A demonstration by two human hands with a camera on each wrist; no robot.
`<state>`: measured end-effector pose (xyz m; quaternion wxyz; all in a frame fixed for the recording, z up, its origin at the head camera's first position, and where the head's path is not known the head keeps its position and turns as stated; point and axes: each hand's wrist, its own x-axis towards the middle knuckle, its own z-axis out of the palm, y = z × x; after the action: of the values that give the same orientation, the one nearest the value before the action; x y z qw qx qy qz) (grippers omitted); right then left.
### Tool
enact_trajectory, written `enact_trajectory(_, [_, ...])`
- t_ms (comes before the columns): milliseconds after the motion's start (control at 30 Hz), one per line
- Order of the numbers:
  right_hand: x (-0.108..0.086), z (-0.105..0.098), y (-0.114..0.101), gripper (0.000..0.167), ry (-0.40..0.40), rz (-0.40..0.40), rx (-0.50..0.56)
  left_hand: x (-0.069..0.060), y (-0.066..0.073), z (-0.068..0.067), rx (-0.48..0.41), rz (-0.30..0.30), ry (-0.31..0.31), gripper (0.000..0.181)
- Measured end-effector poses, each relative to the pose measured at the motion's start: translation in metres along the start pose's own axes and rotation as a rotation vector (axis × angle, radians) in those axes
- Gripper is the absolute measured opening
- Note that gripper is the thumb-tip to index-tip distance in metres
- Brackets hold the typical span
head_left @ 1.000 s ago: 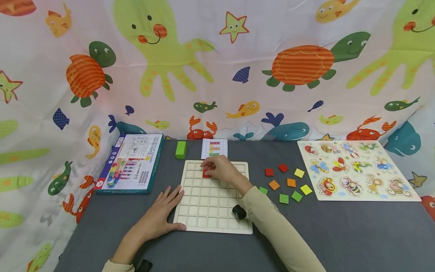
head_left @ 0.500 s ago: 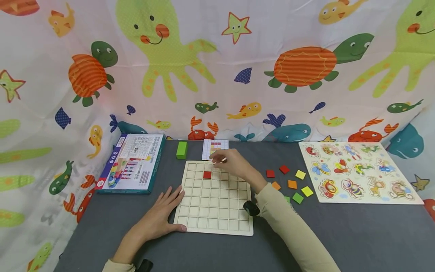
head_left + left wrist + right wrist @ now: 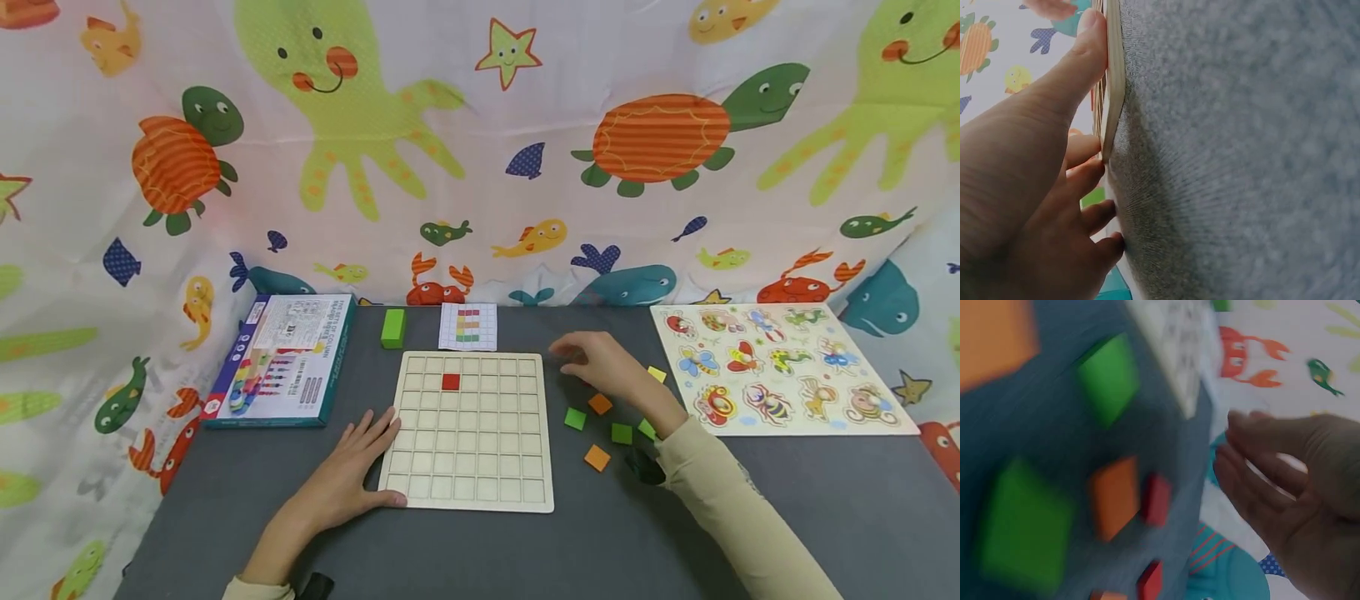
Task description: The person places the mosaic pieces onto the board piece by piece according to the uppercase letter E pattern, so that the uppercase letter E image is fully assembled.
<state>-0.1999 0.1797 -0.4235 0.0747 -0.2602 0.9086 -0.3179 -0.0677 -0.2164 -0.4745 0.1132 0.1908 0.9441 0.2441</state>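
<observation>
A pale wooden grid board (image 3: 480, 433) lies in the middle of the table, with one red square tile (image 3: 451, 382) in a cell near its upper left. My left hand (image 3: 348, 467) rests along the board's left side; its thumb (image 3: 1088, 47) lies on the board's rim in the left wrist view. Above the loose tiles to the right hovers my right hand (image 3: 603, 367), fingers loosely bent and nothing seen between them. Beneath and around it are green (image 3: 575, 418), orange (image 3: 600, 404) and yellow tiles (image 3: 657, 373). Red tiles (image 3: 1157, 500) show in the right wrist view, mostly hidden from the head view.
Behind the board lies a pattern card (image 3: 468, 326) with coloured squares, beside a green block (image 3: 393, 328). A boxed toy (image 3: 281, 360) sits at the left. An insect picture board (image 3: 780, 367) lies on the right. A printed curtain (image 3: 480, 150) stands behind the table.
My right hand has left the red tile on the board, risen, and moved right over the loose tiles. The tile stays in its cell. My left hand keeps its place.
</observation>
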Motion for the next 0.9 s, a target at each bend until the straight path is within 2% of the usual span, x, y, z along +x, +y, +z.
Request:
enact_trajectory(133, [-0.014, -0.002, 0.011, 0.032, -0.020, 0.010, -0.146, 0.001, 0.000, 0.000, 0.025, 0.003, 0.002, 0.108])
enact_trajectory(267, [-0.020, -0.004, 0.021, 0.031, -0.032, 0.025, -0.191, 0.001, 0.002, -0.001, 0.050, -0.003, 0.005, 0.108])
enact_trajectory(400, [-0.022, -0.003, 0.028, 0.029, -0.036, 0.024, -0.183, 0.001, 0.003, -0.001, 0.060, -0.004, 0.005, 0.108])
enact_trajectory(567, [-0.022, -0.004, 0.031, 0.028, 0.009, -0.004, -0.164, 0.001, 0.005, -0.001, 0.076, -0.003, 0.002, 0.107])
enact_trajectory(733, [-0.016, -0.006, 0.025, 0.027, 0.029, -0.023, -0.130, 0.001, 0.005, -0.001, 0.075, -0.006, -0.001, 0.108])
enact_trajectory(900, [-0.008, 0.001, 0.012, 0.027, 0.033, -0.047, -0.091, 0.000, 0.003, 0.001, 0.073, -0.004, 0.008, 0.107])
